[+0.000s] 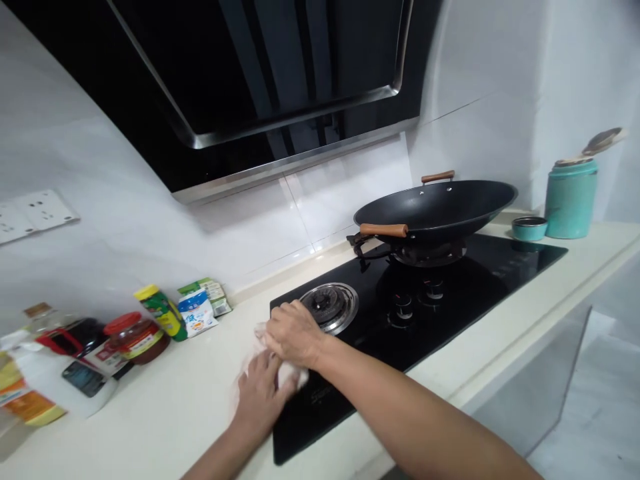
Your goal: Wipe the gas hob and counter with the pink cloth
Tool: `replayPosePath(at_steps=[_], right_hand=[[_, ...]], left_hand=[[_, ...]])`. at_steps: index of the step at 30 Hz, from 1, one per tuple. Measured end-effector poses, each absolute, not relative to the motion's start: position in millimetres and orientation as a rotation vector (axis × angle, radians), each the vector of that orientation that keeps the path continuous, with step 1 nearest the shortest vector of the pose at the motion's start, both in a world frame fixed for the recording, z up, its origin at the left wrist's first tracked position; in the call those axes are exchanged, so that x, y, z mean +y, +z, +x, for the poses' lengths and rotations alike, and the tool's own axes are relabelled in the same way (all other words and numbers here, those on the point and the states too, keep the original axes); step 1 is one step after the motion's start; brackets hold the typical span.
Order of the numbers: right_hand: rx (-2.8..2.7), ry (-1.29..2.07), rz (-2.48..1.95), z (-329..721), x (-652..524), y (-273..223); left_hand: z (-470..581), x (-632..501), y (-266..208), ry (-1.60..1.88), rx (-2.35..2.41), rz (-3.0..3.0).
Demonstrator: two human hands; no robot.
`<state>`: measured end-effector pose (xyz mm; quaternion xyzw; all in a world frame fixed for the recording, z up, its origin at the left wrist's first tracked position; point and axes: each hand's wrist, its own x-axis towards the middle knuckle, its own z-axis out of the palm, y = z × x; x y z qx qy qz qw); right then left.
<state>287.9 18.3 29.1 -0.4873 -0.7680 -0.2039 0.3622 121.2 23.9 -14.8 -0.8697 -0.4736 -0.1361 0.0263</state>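
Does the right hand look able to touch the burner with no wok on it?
Probably yes: the right hand is right beside that burner, with nothing standing between them, though it's busy on a white cloth.

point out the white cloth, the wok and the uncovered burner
White cloth (302,379), head view: exposed lower right part
Wok (435,207), head view: black inner surface
Uncovered burner (326,304), head view: dark middle
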Motion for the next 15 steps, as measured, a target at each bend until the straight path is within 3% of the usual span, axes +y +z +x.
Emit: replayPosePath(at_steps=[6, 15], right_hand=[[-1.935, -0.406, -1.419, 294.4, 21.3, 24.6], [-2.025, -0.274, -1.436, 282.9, 15.2, 26.6]], left_hand=[[60.1, -34.7, -32.4, -0.343, -1.12, -2.861], [85.3, 39.1, -24.4, -0.309, -1.398, -2.664]])
